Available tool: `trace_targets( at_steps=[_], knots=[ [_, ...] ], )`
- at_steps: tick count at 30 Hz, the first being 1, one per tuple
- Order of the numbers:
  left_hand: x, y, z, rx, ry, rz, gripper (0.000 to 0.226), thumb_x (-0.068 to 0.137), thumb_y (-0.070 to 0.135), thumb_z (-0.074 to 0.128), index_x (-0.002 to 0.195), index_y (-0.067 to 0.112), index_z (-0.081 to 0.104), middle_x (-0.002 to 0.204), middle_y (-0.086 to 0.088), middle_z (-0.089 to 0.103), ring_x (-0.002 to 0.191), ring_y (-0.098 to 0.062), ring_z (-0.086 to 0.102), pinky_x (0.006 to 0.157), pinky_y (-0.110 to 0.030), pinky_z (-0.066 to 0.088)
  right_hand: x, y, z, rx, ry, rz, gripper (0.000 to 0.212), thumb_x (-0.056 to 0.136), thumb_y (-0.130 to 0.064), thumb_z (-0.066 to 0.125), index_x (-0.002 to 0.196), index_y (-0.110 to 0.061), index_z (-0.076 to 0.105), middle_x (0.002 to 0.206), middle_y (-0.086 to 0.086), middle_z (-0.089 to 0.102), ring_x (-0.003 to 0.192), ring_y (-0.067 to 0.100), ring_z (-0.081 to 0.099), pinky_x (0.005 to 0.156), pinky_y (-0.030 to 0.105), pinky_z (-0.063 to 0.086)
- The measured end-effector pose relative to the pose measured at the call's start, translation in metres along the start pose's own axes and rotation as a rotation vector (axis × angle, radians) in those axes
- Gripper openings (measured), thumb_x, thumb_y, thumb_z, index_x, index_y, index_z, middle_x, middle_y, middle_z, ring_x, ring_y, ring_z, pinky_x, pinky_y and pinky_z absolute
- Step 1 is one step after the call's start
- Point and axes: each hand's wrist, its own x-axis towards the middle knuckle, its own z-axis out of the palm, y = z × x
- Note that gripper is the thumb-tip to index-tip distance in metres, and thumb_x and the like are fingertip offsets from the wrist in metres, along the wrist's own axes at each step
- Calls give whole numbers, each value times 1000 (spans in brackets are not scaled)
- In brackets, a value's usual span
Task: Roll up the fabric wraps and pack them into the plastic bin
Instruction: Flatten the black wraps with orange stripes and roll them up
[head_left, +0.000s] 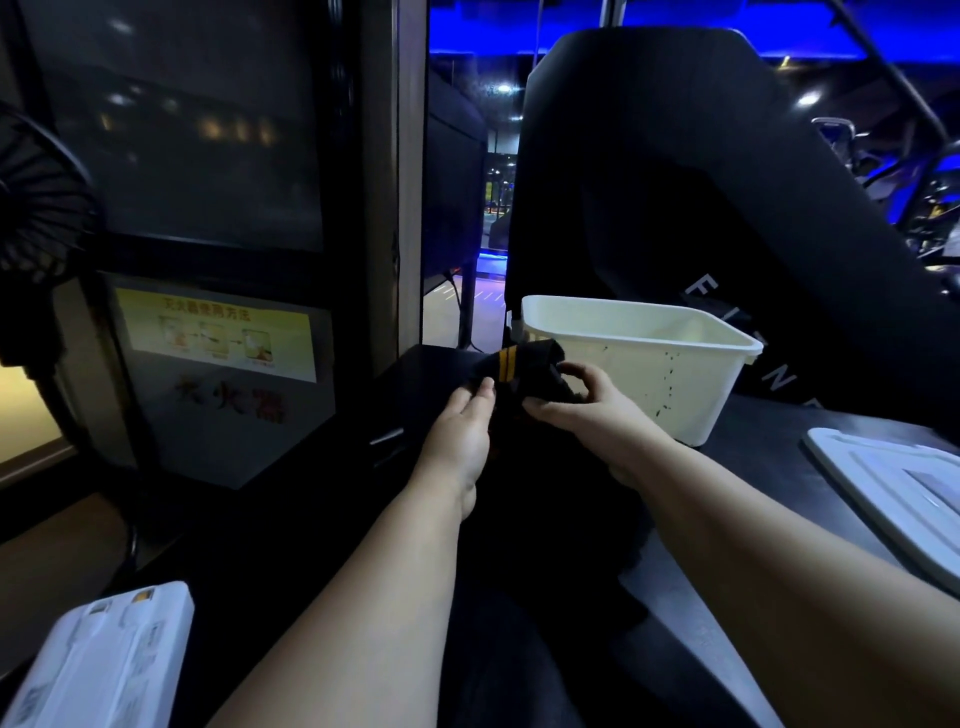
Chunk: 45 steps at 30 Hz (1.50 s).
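Observation:
A black fabric wrap (519, 364) with two orange stripes is held up over the dark table, just in front of the left corner of a white plastic bin (670, 384). My right hand (587, 410) pinches the wrap's right end between curled fingers and thumb. On the left, the fingers of my left hand (462, 431) lie fairly straight against the wrap's side. More dark fabric seems to lie beneath my wrists, hard to make out in the dim light. The bin's inside looks bare where it shows.
A white bin lid (898, 493) lies at the right edge of the dark table (753, 431). A white flat object (98, 665) sits at the lower left. A large black machine panel (701, 208) rises behind the bin. A glass cabinet (208, 156) with a yellow notice stands on the left.

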Motion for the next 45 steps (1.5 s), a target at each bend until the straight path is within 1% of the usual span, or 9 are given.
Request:
trace_targets(
  at_steps=[5, 11, 17, 22, 27, 31, 35, 39, 45],
  knots=[
    [0, -2, -2, 53, -42, 0, 26, 101, 33, 48, 82, 17, 54, 92, -11, 60, 94, -26, 59, 88, -38, 47, -4, 4, -6, -201, 13, -71, 117, 61, -45, 85, 149, -51, 8, 146, 5, 36, 134, 21, 41, 111, 35, 35],
    [-4, -4, -2, 139, -98, 17, 32, 102, 31, 48, 74, 16, 47, 72, -3, 47, 71, -16, 47, 65, -29, 39, -8, 8, -12, -151, -31, -138, 48, 77, -24, 80, 114, -40, 55, 107, -2, 68, 97, 18, 67, 88, 34, 52],
    [-6, -5, 4, 80, -79, 18, 18, 92, 37, 64, 98, 19, 62, 95, -6, 68, 92, -23, 65, 88, -40, 52, -4, 8, -13, -102, 105, -162, 34, 79, -17, 78, 105, -28, 59, 97, -4, 68, 93, 17, 66, 85, 30, 50],
    [-9, -11, 7, 271, -149, 11, 27, 91, 32, 67, 110, 15, 62, 104, -7, 69, 98, -25, 67, 91, -36, 52, -1, 7, -15, 32, 252, -165, 27, 82, -18, 75, 97, -28, 55, 93, -2, 68, 87, 21, 69, 80, 39, 58],
    [-5, -14, 5, 460, -142, 24, 32, 91, 42, 64, 108, 16, 67, 101, -3, 73, 95, -21, 68, 91, -32, 52, -2, -4, -19, 155, 358, -198, 29, 84, -17, 74, 101, -26, 52, 99, 1, 66, 84, 18, 68, 56, 19, 52],
    [-5, -10, 3, 521, -129, 48, 29, 93, 37, 62, 112, 18, 72, 100, -4, 74, 94, -21, 68, 83, -28, 50, -3, -10, -27, 176, 409, -231, 42, 83, -20, 75, 111, -31, 46, 110, -1, 62, 89, 14, 66, 60, 16, 51],
    [-2, -3, 1, 561, 46, 129, 24, 95, 25, 59, 114, 15, 70, 98, -5, 72, 91, -23, 65, 70, -23, 41, -4, -13, -26, 228, 362, -205, 49, 74, -25, 80, 115, -27, 53, 110, -1, 67, 92, 16, 69, 85, 36, 57],
    [2, 0, -8, 419, 201, 132, 13, 95, 25, 60, 100, 21, 71, 70, -2, 66, 57, -18, 61, 63, -27, 49, -7, -18, -25, 177, 220, -127, 38, 68, -33, 80, 101, -24, 62, 98, 2, 71, 88, 19, 69, 78, 35, 57],
    [7, -1, -14, 338, 311, 168, 14, 92, 29, 63, 98, 26, 75, 91, 5, 74, 90, -23, 69, 87, -42, 56, -13, -22, -29, 171, -41, 34, 20, 82, -15, 75, 99, -15, 64, 83, 7, 69, 68, 19, 66, 63, 31, 54]
  ],
)
